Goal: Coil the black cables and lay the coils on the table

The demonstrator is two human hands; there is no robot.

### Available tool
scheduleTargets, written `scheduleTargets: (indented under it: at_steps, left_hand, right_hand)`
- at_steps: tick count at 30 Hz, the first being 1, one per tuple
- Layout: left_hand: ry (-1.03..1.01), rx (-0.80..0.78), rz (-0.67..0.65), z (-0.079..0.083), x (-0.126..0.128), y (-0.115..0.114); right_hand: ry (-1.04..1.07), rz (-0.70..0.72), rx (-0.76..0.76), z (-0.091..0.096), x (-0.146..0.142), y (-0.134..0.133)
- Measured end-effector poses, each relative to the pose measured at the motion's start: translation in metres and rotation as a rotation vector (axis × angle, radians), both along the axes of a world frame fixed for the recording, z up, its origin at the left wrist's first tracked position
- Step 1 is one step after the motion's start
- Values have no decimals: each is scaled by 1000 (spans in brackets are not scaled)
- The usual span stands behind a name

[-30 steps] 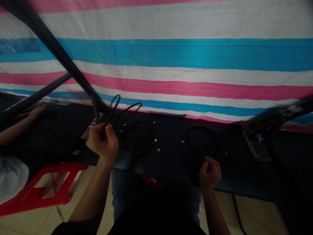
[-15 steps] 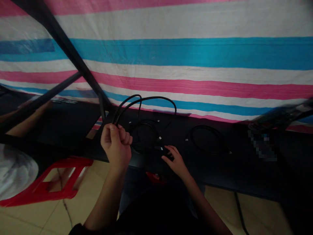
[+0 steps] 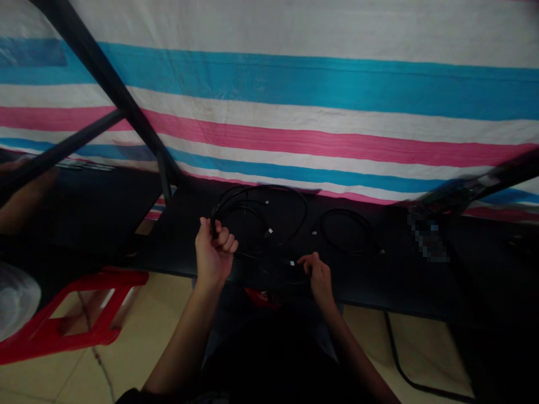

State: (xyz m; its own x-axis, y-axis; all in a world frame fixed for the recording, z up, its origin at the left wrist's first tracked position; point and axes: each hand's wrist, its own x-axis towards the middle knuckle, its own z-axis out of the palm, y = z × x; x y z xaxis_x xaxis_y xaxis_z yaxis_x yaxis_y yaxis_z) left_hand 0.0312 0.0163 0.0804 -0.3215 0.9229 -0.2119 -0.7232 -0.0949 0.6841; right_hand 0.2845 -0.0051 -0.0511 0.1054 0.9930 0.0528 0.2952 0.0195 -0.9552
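My left hand point(image 3: 216, 252) is closed around a looped black cable point(image 3: 306, 210), its fingers wrapped round the strands above the table. The cable arches away and to the right. At the near side of the table, my right hand point(image 3: 319, 275) has its fingers bent, with the fingertips at a cable plug point(image 3: 292, 263) with a pale tip; the grip itself is dark. Between and beyond the hands lie more black cable strands, including a plug point(image 3: 270, 230) and a smaller cable end point(image 3: 266, 202).
Another coiled black cable point(image 3: 322, 227) lies on the black table point(image 3: 404, 286) to the right. A striped sheet point(image 3: 295, 84) hangs behind. Dark metal bars point(image 3: 122, 104) rise at left. A red stool point(image 3: 80, 336) and another person's arm point(image 3: 25, 199) are on the left.
My left hand has lowered and moved right, bringing the cable loop down toward the table. My right hand has shifted right with its fingers more bent, and the pale-tipped plug has moved with it.
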Motion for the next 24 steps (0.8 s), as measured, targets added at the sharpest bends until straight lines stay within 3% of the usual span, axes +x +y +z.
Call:
scheduleTargets:
  at_steps: [3,8,13,18,20,24]
  left_hand:
    - [-62,-53,-47,-13,10,1]
    - [53,-65,-104,-26,36,-5]
    - [298,-53,-384,-32,59,-17]
    - [468,148,-685,-19,76,-34]
    - [473,169,-684,-15,80,-38]
    - [544,68,-536,-12,78,-39]
  right_hand:
    - [99,-14,20,29,5,-9]
    - [-177,24,348,85,7,-19]
    - [-389,-55,678,127,-6,-5]
    - [-498,-141,852,149,-38,34]
    - [-521,-100,831,153,-49,48]
    - [-478,97,688,152,-48,64]
